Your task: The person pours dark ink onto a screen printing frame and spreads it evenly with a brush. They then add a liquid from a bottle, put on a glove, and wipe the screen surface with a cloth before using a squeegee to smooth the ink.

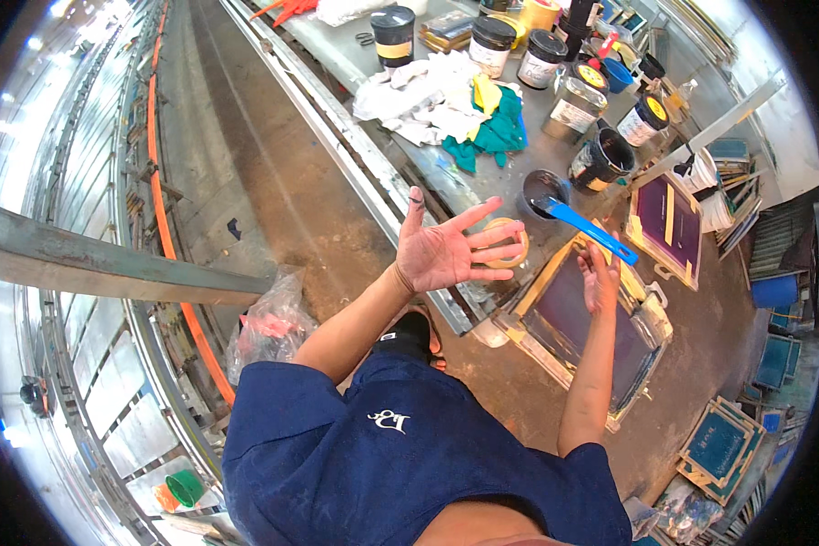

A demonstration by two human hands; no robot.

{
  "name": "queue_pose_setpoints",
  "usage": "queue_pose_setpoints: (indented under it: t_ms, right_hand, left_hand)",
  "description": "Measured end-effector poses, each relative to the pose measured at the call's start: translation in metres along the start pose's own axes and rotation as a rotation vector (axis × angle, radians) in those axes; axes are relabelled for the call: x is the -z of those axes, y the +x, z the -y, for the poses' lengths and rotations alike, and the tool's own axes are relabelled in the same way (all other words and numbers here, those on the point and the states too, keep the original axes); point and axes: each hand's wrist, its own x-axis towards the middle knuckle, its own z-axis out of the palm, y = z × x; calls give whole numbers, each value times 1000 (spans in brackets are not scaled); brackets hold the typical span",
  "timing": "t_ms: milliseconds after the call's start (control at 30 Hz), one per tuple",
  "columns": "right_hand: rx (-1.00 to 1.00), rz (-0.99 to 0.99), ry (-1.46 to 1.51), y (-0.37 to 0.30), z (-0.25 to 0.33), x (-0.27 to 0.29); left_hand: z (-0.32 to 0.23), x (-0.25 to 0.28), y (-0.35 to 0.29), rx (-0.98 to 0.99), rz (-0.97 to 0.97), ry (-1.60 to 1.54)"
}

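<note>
Here right hand (599, 273) grips blue spatula (584, 226); left hand (450, 250) open.

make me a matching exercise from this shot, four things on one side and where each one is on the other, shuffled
Things
1. blue spatula
2. roll of tape
3. green rag
4. screen printing frame

Places
A. crumpled on the metal table beside white cloths
B. leaning against the table edge, under the right hand
C. held in the right hand, tip toward an open ink pot
D. just behind the fingers of the open left hand

Pairs: 1-C, 2-D, 3-A, 4-B
</note>
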Motion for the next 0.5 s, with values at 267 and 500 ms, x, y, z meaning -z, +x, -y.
queue_pose_setpoints:
  t_ms: [267,500]
  right_hand:
    - [-26,-231,-266,-52,-25,20]
    - [-116,-163,-355,-99,-50,-153]
  left_hand:
    - [-58,33,1,163,-41,201]
    - [-152,125,57,-175,-338,1994]
